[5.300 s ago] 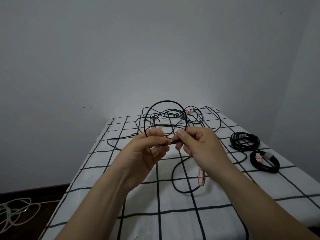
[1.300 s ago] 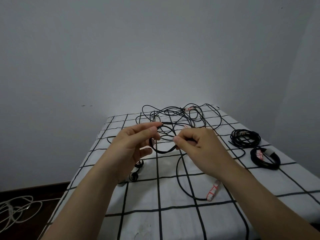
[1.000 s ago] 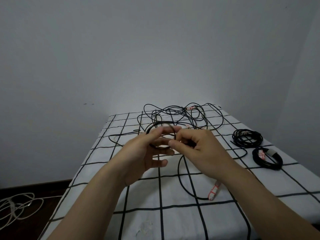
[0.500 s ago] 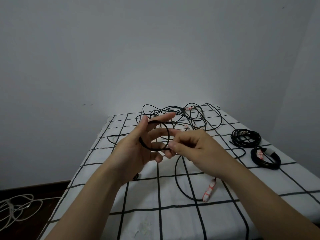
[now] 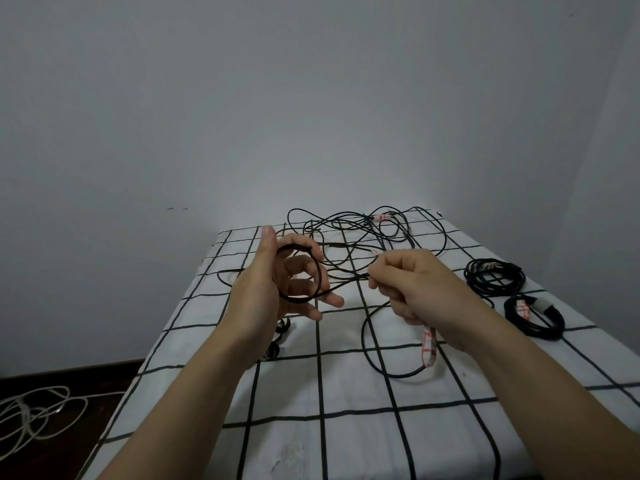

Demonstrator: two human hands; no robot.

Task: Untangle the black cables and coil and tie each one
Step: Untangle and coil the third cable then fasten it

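My left hand is raised over the bed, thumb up, with a small loop of black cable wound round its fingers; the index finger curls over the loop's top. My right hand pinches the same cable just right of the loop. From there the cable drops to a slack curve on the bed, which carries a red-and-white tag. A tangle of black cables lies at the bed's far end.
Two coiled black cables lie at the right of the bed: one farther, one with a tag nearer. The bed has a white sheet with a black grid. A white cable lies on the dark floor at left.
My left hand has opened its fingers and taken a loop of the cable round them. My right hand has drawn away to the right, pulling the cable taut between the hands.
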